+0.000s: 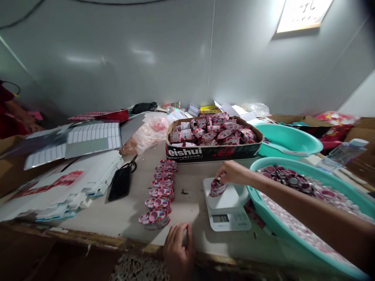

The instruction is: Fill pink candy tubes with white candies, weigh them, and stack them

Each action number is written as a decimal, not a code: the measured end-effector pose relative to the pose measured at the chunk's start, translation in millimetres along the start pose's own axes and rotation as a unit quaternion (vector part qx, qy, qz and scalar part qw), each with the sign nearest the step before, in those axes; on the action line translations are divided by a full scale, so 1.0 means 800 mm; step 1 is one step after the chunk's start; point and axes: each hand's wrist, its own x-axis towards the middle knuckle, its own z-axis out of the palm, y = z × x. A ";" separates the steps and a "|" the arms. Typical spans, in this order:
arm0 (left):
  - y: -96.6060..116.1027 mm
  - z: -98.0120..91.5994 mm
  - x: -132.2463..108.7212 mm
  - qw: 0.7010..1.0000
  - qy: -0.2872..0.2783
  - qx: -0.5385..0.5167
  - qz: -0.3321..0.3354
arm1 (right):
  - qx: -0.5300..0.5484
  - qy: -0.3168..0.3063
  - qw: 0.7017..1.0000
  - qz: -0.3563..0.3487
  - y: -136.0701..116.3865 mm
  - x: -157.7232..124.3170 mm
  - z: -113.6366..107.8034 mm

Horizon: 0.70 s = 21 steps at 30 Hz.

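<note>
A white digital kitchen scale [230, 221] stands on the table with a small pink-and-red printed container [217, 189] on its platform. My right hand [230, 172] is above the scale, its fingers pinched at the container's top; a small dark-and-white bit shows at the fingertips, too little to name. At the table's front edge rests my left hand [179, 244], fingers loosely stretched, thumb apart, holding nothing. Ahead of it runs a row of several similar containers [155, 215], upright with round pink openings. Beside my right forearm, a turquoise basin [254, 195] holds small pale wrapped pieces and dark round caps.
Behind the scale, a cardboard box [213, 153] is heaped with printed containers. A second turquoise basin [310, 146] and a clear bottle [342, 154] are at right. Left lie a black phone [120, 182], scissors [133, 164] and stacked printed sheets [67, 183]. Another person's arm [19, 111] shows far left.
</note>
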 end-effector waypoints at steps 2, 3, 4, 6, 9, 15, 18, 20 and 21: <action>-0.001 0.002 -0.002 1.000 0.000 -0.002 -0.001 | -0.005 -0.002 1.000 -0.001 0.002 0.001 0.001; -0.002 0.003 -0.003 1.000 0.003 -0.003 -0.002 | -0.009 -0.001 1.000 -0.003 0.004 0.002 0.002; -0.003 0.004 -0.005 1.000 0.006 -0.005 -0.004 | -0.013 -0.001 1.000 -0.006 0.007 0.003 0.003; -0.005 0.006 -0.008 1.000 0.009 -0.007 -0.009 | -0.019 -0.001 1.000 -0.013 0.011 0.006 0.004; -0.008 0.008 -0.010 1.000 0.008 -0.009 -0.011 | -0.024 0.002 1.000 -0.015 0.013 0.007 0.005; -0.007 0.007 -0.009 1.000 0.004 -0.006 -0.009 | -0.032 0.000 0.999 -0.024 0.010 0.004 0.004; -0.007 0.007 -0.008 1.000 0.009 -0.008 -0.007 | -0.041 0.003 0.999 -0.025 0.009 0.003 0.003; -0.006 0.007 -0.007 1.000 0.020 -0.008 -0.006 | -0.047 0.009 0.998 -0.028 0.010 0.003 0.002; -0.005 0.007 -0.006 1.000 0.023 -0.007 -0.003 | -0.048 0.012 0.998 -0.030 0.010 0.002 0.002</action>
